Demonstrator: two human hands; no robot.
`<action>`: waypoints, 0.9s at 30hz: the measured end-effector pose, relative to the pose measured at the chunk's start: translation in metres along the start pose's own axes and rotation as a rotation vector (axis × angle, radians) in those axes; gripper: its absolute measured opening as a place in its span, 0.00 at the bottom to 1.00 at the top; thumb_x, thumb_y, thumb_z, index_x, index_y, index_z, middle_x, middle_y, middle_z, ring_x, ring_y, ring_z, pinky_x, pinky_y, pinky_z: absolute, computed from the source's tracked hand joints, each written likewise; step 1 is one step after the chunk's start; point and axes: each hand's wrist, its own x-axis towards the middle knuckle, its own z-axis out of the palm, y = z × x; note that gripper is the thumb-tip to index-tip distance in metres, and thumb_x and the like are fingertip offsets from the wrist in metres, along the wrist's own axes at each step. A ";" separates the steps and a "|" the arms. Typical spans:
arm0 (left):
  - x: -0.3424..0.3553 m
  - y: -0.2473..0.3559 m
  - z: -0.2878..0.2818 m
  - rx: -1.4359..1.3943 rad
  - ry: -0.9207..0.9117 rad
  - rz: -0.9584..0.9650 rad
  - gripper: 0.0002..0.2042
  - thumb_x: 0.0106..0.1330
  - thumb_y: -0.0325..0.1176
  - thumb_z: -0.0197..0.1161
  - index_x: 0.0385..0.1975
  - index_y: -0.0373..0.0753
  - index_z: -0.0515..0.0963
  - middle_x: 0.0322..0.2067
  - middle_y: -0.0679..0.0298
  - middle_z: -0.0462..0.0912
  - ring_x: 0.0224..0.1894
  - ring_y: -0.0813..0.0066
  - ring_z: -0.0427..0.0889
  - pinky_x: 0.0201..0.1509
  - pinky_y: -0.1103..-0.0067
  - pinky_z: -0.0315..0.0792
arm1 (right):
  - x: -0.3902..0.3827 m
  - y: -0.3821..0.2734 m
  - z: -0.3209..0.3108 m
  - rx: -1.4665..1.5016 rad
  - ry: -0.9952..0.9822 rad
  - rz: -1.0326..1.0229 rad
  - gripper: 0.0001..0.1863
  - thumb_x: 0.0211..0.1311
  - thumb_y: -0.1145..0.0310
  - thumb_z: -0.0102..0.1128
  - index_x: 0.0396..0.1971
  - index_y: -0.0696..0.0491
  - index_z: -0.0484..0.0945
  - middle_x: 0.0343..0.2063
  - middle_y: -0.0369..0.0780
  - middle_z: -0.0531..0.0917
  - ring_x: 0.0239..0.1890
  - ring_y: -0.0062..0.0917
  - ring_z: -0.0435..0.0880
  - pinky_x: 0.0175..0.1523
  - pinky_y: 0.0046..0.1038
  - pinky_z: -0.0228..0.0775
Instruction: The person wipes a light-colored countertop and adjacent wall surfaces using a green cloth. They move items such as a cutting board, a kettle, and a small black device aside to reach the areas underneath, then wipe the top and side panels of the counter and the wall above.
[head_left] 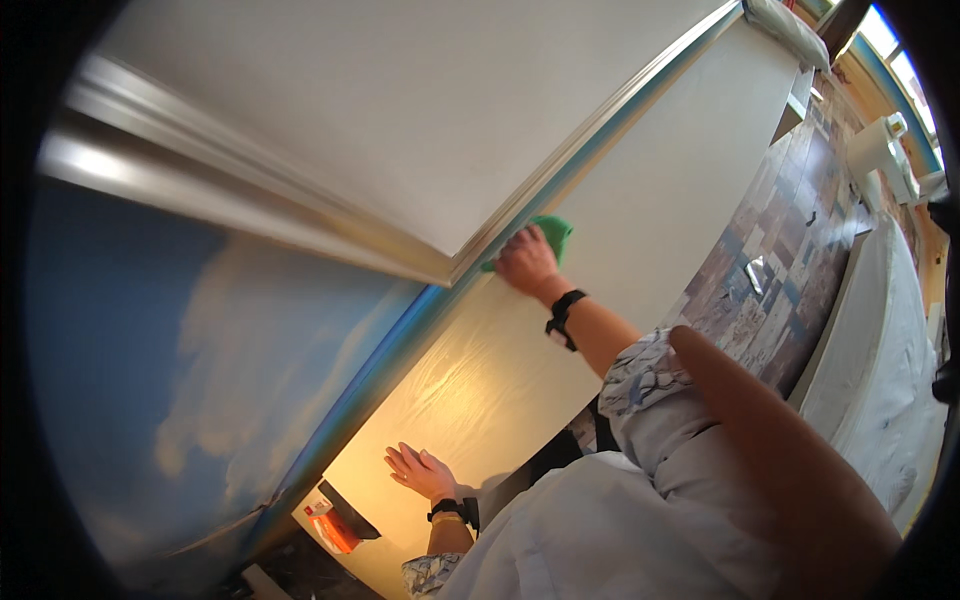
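My right hand (524, 258) grips a crumpled green cloth (555, 235) at the back edge of a long white surface (665, 200), beside the pale moulded trim (250, 205) of a white panel (400, 90). My left hand (420, 470) lies nearer the lower end of the same surface, fingers apart and holding nothing, where warm light shows a glossy sheen. A band of blue runs along the surface's back edge below the trim.
A blue wall painted with clouds (130, 350) is at left. An orange-and-white box (330, 522) and dark object sit bottom left. At right are wood-patterned flooring (760, 230), a plastic-covered bulky item (870, 390), white rolls (880, 150) and a window at top right.
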 end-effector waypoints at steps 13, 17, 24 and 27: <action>0.050 0.209 0.026 -0.240 -0.056 0.458 0.25 0.68 0.34 0.59 0.64 0.37 0.68 0.73 0.45 0.58 0.76 0.43 0.55 0.74 0.46 0.51 | -0.069 0.101 -0.051 -0.043 0.051 0.197 0.22 0.58 0.60 0.60 0.55 0.43 0.82 0.66 0.42 0.70 0.70 0.45 0.64 0.72 0.60 0.52; 0.072 0.341 0.056 -0.339 -0.111 0.682 0.26 0.69 0.38 0.60 0.66 0.37 0.67 0.73 0.48 0.59 0.76 0.47 0.55 0.73 0.44 0.50 | -0.150 0.063 -0.073 0.180 -0.174 -0.017 0.28 0.57 0.55 0.63 0.60 0.40 0.78 0.69 0.38 0.69 0.73 0.38 0.62 0.75 0.55 0.50; 0.077 0.395 0.074 -0.117 -0.052 0.666 0.28 0.67 0.39 0.61 0.67 0.39 0.67 0.73 0.53 0.61 0.76 0.53 0.56 0.73 0.46 0.50 | -0.151 0.189 -0.104 0.149 0.005 0.276 0.29 0.57 0.52 0.67 0.61 0.41 0.78 0.68 0.37 0.70 0.72 0.36 0.63 0.75 0.51 0.51; 0.075 0.390 0.077 -0.139 -0.047 0.652 0.27 0.67 0.38 0.60 0.65 0.37 0.69 0.72 0.52 0.62 0.76 0.53 0.57 0.74 0.47 0.48 | -0.124 0.263 -0.104 0.034 0.091 0.461 0.29 0.60 0.53 0.64 0.63 0.40 0.76 0.69 0.38 0.69 0.74 0.38 0.61 0.75 0.54 0.48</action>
